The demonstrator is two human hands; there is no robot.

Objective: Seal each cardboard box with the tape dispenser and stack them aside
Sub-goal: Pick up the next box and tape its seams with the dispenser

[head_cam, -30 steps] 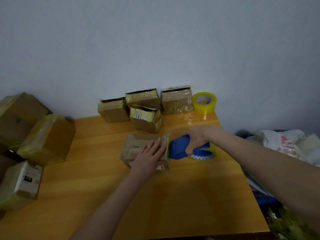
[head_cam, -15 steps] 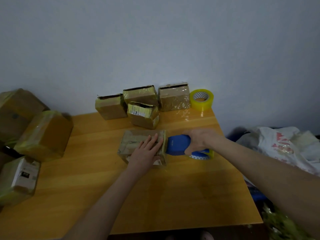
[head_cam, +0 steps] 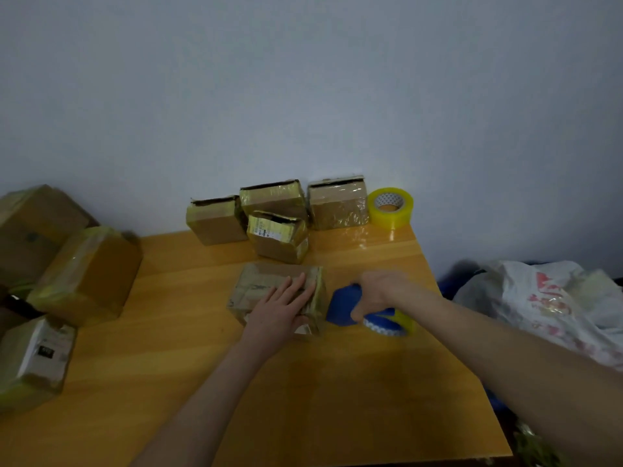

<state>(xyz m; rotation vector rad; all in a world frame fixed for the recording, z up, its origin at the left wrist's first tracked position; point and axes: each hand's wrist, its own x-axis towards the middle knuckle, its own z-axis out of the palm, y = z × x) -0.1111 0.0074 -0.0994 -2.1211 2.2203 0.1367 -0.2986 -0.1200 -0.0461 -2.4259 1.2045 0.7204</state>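
A flat cardboard box (head_cam: 259,281) lies in the middle of the wooden table (head_cam: 337,392). My left hand (head_cam: 283,306) presses flat on its top with straight fingers. Just right of the box, my right hand (head_cam: 379,291) grips the blue tape dispenser (head_cam: 344,306), whose yellow tape roll (head_cam: 391,323) sits at its right end. The dispenser's front is a small gap away from the box's right edge. Several taped small boxes (head_cam: 276,227) stand against the back wall.
A spare yellow tape roll (head_cam: 391,207) stands at the table's back right corner. Larger taped boxes (head_cam: 87,274) are piled at the left edge. A white plastic bag (head_cam: 539,305) lies off the table to the right.
The dispenser has pulled a little to the right, away from the box's right edge it was touching. My left hand stays flat on the box.
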